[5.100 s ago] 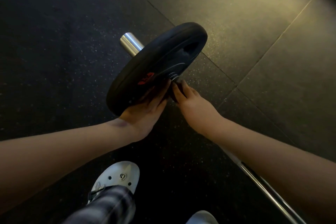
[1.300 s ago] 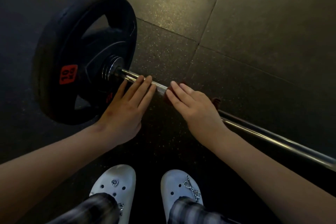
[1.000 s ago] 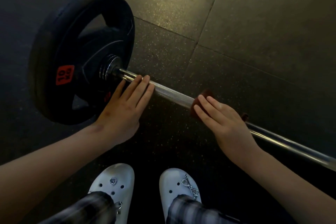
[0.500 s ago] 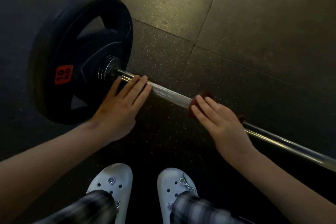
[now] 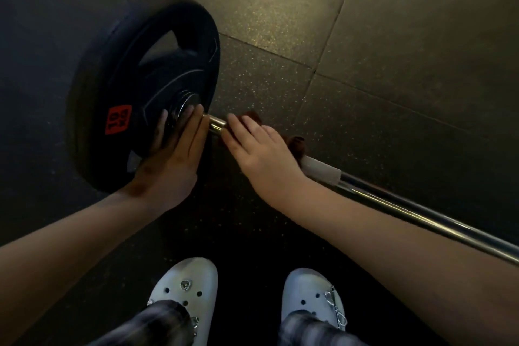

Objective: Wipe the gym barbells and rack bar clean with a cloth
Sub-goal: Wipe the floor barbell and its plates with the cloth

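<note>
A chrome barbell (image 5: 407, 209) lies on the dark rubber floor, running from the left centre to the lower right. On its left end sits a black weight plate (image 5: 134, 70) with a red label. My left hand (image 5: 172, 160) lies flat with straight fingers against the plate's hub. My right hand (image 5: 259, 150) lies over the bar just right of the plate and presses a dark red cloth (image 5: 296, 146) onto it. Most of the cloth is hidden under the hand. A short bare piece of bar (image 5: 216, 123) shows between the two hands.
The floor is made of dark speckled rubber tiles (image 5: 393, 36) with seams running across. My two white clogs (image 5: 186, 292) stand at the bottom edge, close to the bar.
My right hand slid the cloth left along the bar, up close to the plate. My left hand moved from the bar onto the plate's hub.
</note>
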